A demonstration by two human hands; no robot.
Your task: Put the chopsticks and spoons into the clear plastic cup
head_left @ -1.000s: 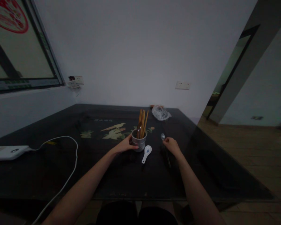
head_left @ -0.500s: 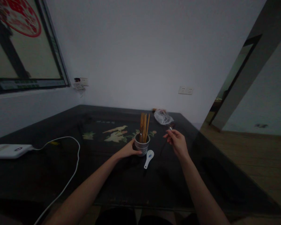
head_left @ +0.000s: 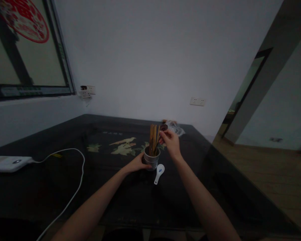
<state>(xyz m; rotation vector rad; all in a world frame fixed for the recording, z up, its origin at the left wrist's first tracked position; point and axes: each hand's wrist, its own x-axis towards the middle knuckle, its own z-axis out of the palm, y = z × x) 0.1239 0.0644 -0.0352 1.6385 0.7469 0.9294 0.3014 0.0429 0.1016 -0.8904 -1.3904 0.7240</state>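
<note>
My left hand (head_left: 137, 163) is wrapped round the left side of a grey cup (head_left: 152, 162) that stands upright on the dark table. Several wooden chopsticks (head_left: 153, 139) rise out of the cup. At the cup's right rim, my right hand (head_left: 171, 140) pinches a metal spoon (head_left: 163, 127) with its dark bowl up; its handle points down toward the cup, and I cannot tell how deep it goes. A white ceramic spoon (head_left: 160, 172) with a blue mark lies on the table just right of the cup.
Behind my right hand lies a crumpled clear plastic bag (head_left: 177, 128). At the left, a white power bank (head_left: 11, 163) trails a white cable (head_left: 83, 167) over the table (head_left: 120, 197). A dark flat object (head_left: 238, 197) lies at the right.
My right hand has moved left with the metal spoon, from open space beside the bag to the cup's rim. My left hand still holds the cup.
</note>
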